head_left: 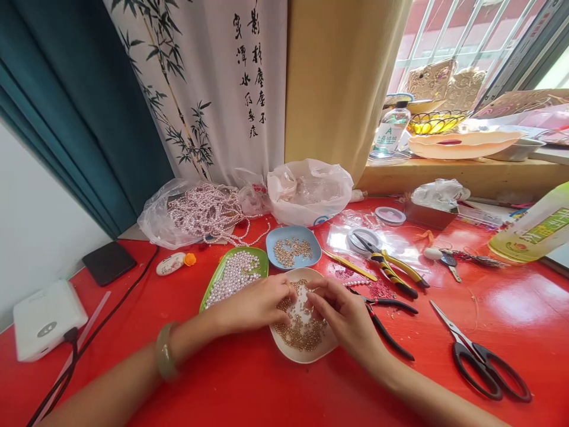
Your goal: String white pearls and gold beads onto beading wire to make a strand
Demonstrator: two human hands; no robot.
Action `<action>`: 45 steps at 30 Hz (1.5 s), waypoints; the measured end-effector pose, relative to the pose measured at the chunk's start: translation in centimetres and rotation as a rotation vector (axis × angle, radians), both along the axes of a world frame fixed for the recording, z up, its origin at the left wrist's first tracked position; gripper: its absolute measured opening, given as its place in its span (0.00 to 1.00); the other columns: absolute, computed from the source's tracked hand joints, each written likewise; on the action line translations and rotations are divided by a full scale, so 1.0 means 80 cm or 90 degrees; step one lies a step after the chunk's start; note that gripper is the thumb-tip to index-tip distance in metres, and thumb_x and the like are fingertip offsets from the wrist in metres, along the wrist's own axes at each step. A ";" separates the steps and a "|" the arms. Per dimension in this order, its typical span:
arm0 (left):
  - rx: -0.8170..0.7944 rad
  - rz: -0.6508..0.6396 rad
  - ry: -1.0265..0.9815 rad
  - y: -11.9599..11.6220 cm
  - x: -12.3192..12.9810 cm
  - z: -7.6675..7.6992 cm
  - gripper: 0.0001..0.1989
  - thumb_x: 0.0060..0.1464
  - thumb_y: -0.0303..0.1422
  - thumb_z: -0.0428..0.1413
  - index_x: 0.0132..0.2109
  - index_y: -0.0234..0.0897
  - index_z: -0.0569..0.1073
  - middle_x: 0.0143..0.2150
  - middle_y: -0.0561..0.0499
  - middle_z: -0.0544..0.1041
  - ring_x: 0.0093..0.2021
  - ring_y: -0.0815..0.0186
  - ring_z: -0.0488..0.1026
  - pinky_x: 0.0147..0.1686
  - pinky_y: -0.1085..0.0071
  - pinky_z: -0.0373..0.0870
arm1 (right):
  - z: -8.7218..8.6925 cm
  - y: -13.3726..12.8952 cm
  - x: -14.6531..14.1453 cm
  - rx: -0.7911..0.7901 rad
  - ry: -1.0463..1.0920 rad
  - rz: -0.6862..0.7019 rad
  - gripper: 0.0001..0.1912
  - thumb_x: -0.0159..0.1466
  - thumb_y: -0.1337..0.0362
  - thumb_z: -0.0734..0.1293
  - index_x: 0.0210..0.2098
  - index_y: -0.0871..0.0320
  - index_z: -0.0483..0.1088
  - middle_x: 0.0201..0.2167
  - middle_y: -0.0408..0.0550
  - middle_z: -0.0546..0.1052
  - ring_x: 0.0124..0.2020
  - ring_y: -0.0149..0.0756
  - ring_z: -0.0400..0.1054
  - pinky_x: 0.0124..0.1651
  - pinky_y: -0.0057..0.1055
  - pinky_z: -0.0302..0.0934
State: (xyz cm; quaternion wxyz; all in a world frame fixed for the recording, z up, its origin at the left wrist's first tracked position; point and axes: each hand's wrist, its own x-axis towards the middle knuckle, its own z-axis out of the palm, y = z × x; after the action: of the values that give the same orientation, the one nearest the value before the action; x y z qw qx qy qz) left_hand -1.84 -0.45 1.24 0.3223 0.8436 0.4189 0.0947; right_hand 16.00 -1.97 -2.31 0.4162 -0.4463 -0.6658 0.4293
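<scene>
A white plate (306, 357) with small gold beads (304, 335) spread over it lies in front of me, under both hands. My left hand (260, 302) reaches over its left side, fingers curled down at the beads; anything held there is too small to make out. From the right, my right hand (347, 314) comes over the plate with thumb and fingertips drawn together in a pinch, and what they hold cannot be made out. Left of the plate, a green tray (263, 259) holds white pearl beads (237, 276). Behind it, more gold beads (293, 252) lie in a blue dish (274, 234).
Yellow-handled pliers (389, 267), black-handled pliers (386, 320), yellow tweezers (351, 265) and scissors (480, 356) lie to the right. Pink bead strands (207, 213) and a plastic bag (311, 193) sit behind. A white box (48, 320) with a cable stands left.
</scene>
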 end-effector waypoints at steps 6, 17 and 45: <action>0.010 -0.023 -0.033 0.005 -0.005 -0.007 0.06 0.44 0.24 0.51 0.28 0.37 0.71 0.31 0.51 0.72 0.33 0.64 0.68 0.33 0.73 0.60 | 0.000 -0.001 -0.001 0.007 -0.021 0.007 0.05 0.59 0.63 0.59 0.32 0.57 0.63 0.22 0.42 0.69 0.22 0.29 0.64 0.24 0.25 0.60; -0.234 0.229 -0.346 0.008 0.012 -0.017 0.05 0.43 0.30 0.55 0.29 0.33 0.73 0.27 0.51 0.74 0.28 0.68 0.68 0.30 0.73 0.62 | 0.010 -0.005 0.001 -0.024 -0.005 0.041 0.05 0.59 0.63 0.58 0.31 0.57 0.64 0.22 0.42 0.71 0.22 0.28 0.65 0.24 0.24 0.60; -0.400 0.322 -0.560 0.012 0.010 -0.021 0.07 0.37 0.27 0.62 0.29 0.32 0.74 0.27 0.52 0.73 0.28 0.73 0.67 0.33 0.75 0.63 | 0.010 -0.001 -0.003 -0.055 -0.058 0.057 0.05 0.57 0.66 0.59 0.30 0.58 0.66 0.21 0.43 0.74 0.20 0.29 0.68 0.26 0.25 0.60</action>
State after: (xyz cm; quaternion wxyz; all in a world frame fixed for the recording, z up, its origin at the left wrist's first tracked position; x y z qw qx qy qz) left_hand -1.00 0.48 -0.45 0.6672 0.4633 0.4422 0.3803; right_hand 15.79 -2.09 -1.53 0.3460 -0.4525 -0.6846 0.4549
